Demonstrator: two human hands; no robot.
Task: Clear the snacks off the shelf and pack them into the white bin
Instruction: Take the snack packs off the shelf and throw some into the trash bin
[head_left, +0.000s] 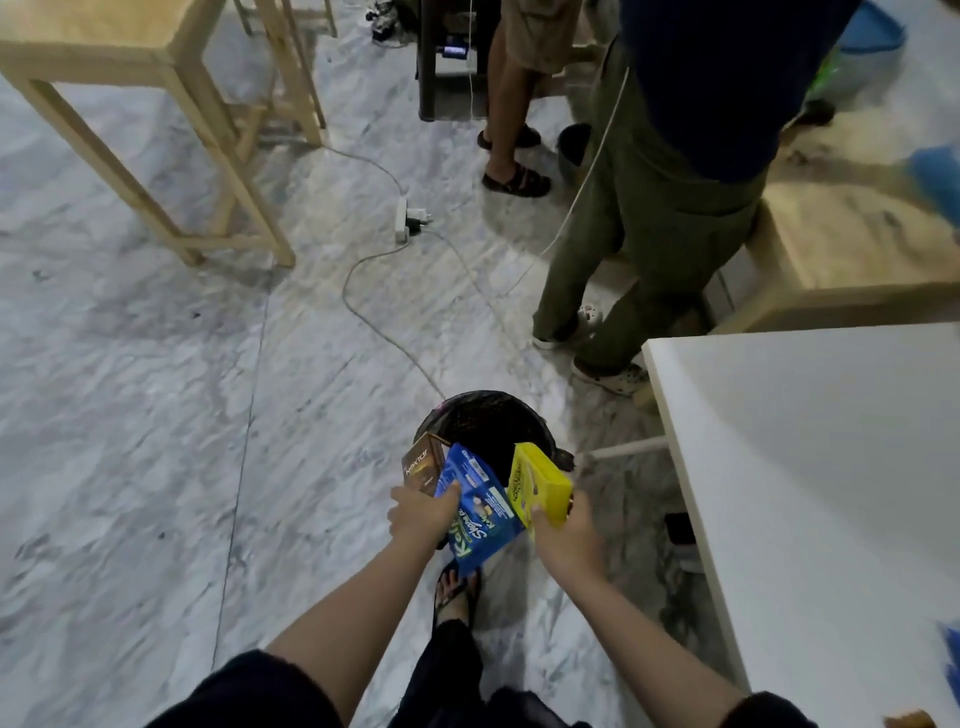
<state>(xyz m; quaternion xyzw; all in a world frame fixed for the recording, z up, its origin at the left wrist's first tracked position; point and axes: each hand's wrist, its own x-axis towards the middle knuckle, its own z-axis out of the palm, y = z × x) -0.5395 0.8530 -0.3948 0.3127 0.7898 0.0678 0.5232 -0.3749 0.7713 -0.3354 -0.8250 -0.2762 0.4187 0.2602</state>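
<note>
Left hand (418, 514) grips two pkgs: brown snack box (423, 464) and blue snack pouch (480, 512), fingers wrapped over their lower edges. Right hand (563, 530) is closed round yellow snack box (540, 483). All three held tilted just above dark round bin (485, 423) on marble floor (156, 415). White table (805, 441) at right. White bin not seen.

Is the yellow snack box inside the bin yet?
Not yet. The yellow box is held in the right hand, above the dark bin, next to the blue pack.
</note>
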